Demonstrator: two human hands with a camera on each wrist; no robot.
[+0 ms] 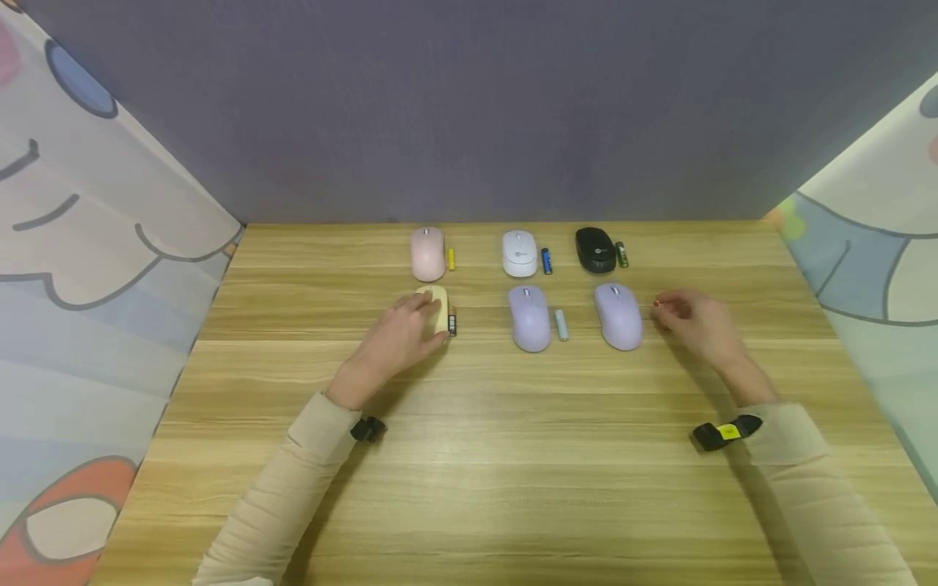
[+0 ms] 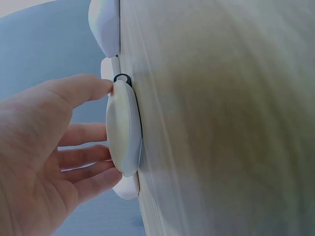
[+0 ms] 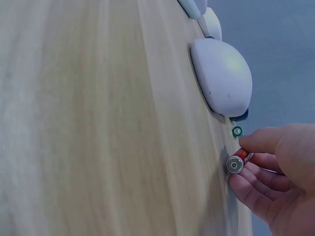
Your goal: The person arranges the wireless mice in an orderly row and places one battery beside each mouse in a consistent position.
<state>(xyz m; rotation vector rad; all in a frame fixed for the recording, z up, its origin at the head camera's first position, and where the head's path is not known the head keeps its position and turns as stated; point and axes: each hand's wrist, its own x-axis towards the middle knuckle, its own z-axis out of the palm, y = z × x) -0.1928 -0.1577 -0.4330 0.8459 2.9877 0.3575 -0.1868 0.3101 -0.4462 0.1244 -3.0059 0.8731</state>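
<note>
My left hand (image 1: 396, 335) lies over a pale yellow computer mouse (image 1: 442, 305), partly covering it. In the left wrist view its thumb and fingers grip opposite edges of that mouse. Just right of the yellow mouse is a black and copper battery (image 1: 452, 324), close to the thumb. My right hand (image 1: 699, 325) pinches a small red battery (image 3: 239, 161) between thumb and fingers, low over the table. The battery's flat metal end faces the right wrist camera. Left of this hand sits a lilac mouse (image 1: 619, 317).
Along the back stand a pink mouse (image 1: 428, 254) with a yellow battery (image 1: 451, 260), a white mouse (image 1: 519, 253) with a blue battery (image 1: 546, 261), and a black mouse (image 1: 596, 250) with a green battery (image 1: 622, 254). Another lilac mouse (image 1: 529, 319) has a pale blue battery (image 1: 561, 325) beside it.
</note>
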